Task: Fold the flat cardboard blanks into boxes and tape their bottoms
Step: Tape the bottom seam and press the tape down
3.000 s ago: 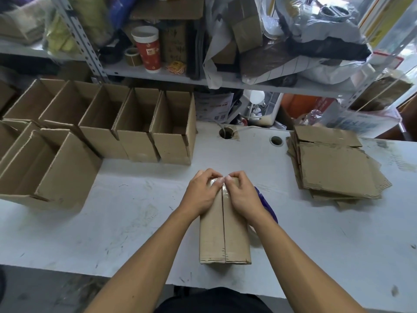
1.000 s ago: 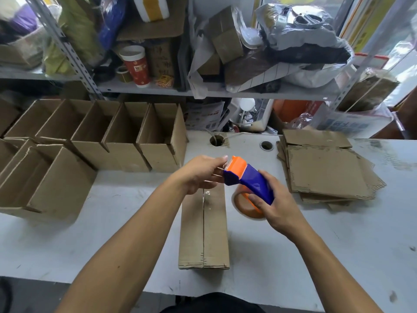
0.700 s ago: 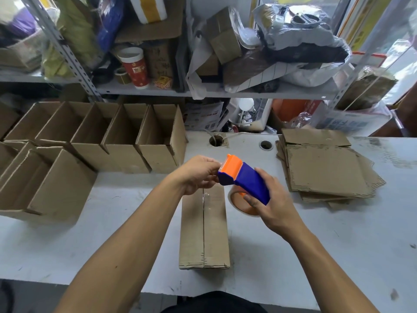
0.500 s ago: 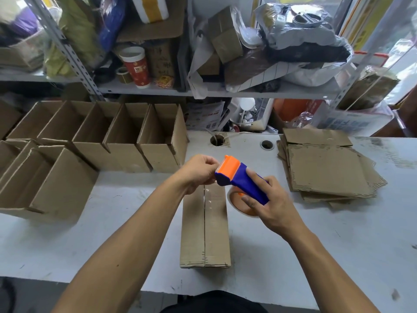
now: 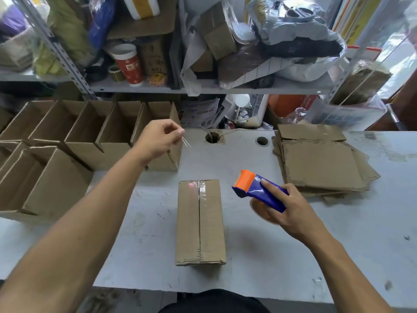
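Box [image 5: 200, 222] lies bottom-up on the white table [image 5: 259, 256] right in front of me, its two flaps meeting in a centre seam with clear tape shining along the far part of that seam. My right hand [image 5: 286, 211] is raised just right of the box, fingers curled round the blue dispenser [image 5: 259, 193], whose orange head points up and left. My left hand [image 5: 160, 138] is up over the far side of the table, thumb and forefinger pinched on a thin strand of tape [image 5: 186, 143] that hangs from my fingertips; what the strand's lower end meets I cannot tell.

To my left a row of open boxes [image 5: 99, 132] stands side by side along the back edge, with more open ones nearer me at the left margin. To my right a loose stack of flat blanks [image 5: 320, 159] sits on the table, apart from the box. Two round cable holes [image 5: 212, 137] are cut in the tabletop near its far edge. The table is scuffed and smudged with dark marks.

Behind the table runs a metal shelf [image 5: 203, 89], crowded: a red paper cup [image 5: 127, 64], a small tape roll beside it, cardboard pieces, grey and black plastic bags [image 5: 293, 32]. Under the shelf, behind the table, are printed papers, a clear tub and something orange.
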